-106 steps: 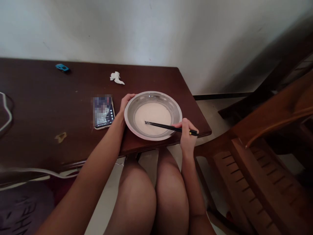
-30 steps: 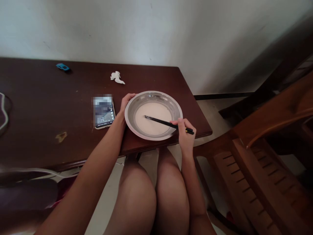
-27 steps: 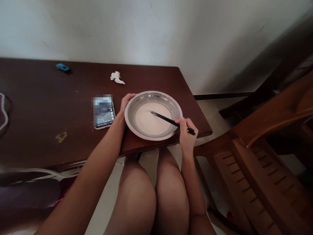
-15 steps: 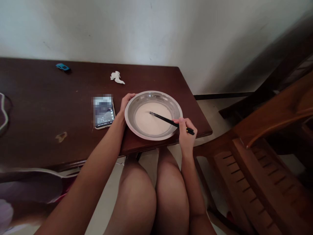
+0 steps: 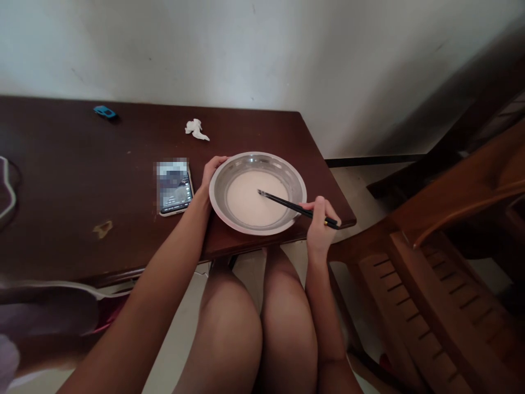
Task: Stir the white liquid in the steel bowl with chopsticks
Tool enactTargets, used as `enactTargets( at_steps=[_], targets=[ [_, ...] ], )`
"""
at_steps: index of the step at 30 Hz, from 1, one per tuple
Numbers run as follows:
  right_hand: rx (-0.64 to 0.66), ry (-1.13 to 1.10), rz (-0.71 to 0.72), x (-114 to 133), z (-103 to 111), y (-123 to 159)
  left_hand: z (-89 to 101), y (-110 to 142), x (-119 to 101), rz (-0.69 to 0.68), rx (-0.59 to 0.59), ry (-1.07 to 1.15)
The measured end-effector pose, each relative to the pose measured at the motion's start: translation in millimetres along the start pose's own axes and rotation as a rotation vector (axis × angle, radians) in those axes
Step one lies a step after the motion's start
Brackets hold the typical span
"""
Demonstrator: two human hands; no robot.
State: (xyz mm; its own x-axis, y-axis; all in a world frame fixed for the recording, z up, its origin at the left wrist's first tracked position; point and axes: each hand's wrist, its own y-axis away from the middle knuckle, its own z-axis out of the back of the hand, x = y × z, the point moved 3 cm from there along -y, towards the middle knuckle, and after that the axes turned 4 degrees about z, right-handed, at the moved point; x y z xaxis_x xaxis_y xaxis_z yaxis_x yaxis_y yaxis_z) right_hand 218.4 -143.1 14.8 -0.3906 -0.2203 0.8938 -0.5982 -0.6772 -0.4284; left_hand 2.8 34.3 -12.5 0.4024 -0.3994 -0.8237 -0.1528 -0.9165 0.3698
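So from the head cam, there's a shiny metal bowl [image 5: 217, 205] sitting on the dark brown desk [image 5: 135, 137], close to its front edge, with pale liquid [image 5: 250, 200] in it. The left hand [image 5: 212, 168] is at the bowl's 10 o'clock, fingers partly curled round the outside of the rim; some of them are hidden behind it, so I can't tell how they sit. The right hand [image 5: 321, 223] is just off the bowl's 4 o'clock, closed in a pinch on a pair of black chopsticks [image 5: 287, 204]. Seen from that hand, the bowl lies toward 10 o'clock, and the chopsticks reach over the rim, tips at the liquid near the middle. The phone [image 5: 175, 189] lies at the bowl's 9 o'clock, beyond the left hand, and a crumpled white tissue [image 5: 196, 130] is up around 10 or 11.
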Motion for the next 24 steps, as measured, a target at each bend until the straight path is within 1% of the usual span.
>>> enactTargets(
  at_steps=[2,3,4,7,8,9,10,13,14,15,16,20,21,22,24],
  targets=[
    [-0.060,-0.041,-0.007,2.5,2.7,0.4,0.4,-1.0,0.5,0.002,0.002,0.010],
    [-0.046,-0.069,-0.018,3.1,2.0,0.8,1.0,-1.7,0.9,-0.003,0.003,0.012],
    [-0.003,-0.093,-0.031,3.0,-0.1,1.1,1.8,-2.5,1.4,-0.011,0.004,0.010],
    [0.180,-0.107,-0.049,-0.2,-8.5,1.8,4.0,-4.1,3.0,-0.030,0.002,-0.013],
    [0.208,-0.087,-0.046,-1.6,-9.7,1.5,4.4,-4.2,3.3,-0.032,0.001,-0.019],
    [0.201,-0.059,-0.040,-2.8,-9.4,1.0,4.6,-4.3,3.5,-0.032,-0.001,-0.024],
    [0.166,-0.033,-0.034,-3.5,-7.7,0.2,4.6,-4.2,3.5,-0.033,-0.005,-0.028],
    [-0.008,-0.023,-0.009,-1.6,0.6,-0.7,4.3,-4.0,2.6,-0.047,-0.016,-0.039],
    [-0.044,-0.044,-0.009,-0.5,2.3,-0.4,4.1,-4.1,2.4,-0.049,-0.016,-0.040],
    [-0.053,-0.069,-0.016,0.4,2.7,0.1,4.0,-4.2,2.3,-0.048,-0.017,-0.040],
    [-0.030,-0.090,-0.027,0.9,1.7,0.6,4.0,-4.3,2.3,-0.047,-0.021,-0.038],
    [0.179,-0.073,-0.040,-1.0,-7.2,1.5,3.7,-4.2,2.1,-0.040,-0.026,-0.027],
    [0.189,-0.051,-0.030,-1.8,-7.6,1.1,3.3,-4.1,2.1,-0.034,-0.017,-0.023],
    [0.171,-0.029,-0.020,-2.3,-6.7,0.4,2.6,-4.0,2.1,-0.028,-0.004,-0.017],
    [0.069,-0.005,-0.003,-1.9,-2.0,-0.8,1.5,-3.7,2.0,-0.016,0.012,0.000]
  ],
)
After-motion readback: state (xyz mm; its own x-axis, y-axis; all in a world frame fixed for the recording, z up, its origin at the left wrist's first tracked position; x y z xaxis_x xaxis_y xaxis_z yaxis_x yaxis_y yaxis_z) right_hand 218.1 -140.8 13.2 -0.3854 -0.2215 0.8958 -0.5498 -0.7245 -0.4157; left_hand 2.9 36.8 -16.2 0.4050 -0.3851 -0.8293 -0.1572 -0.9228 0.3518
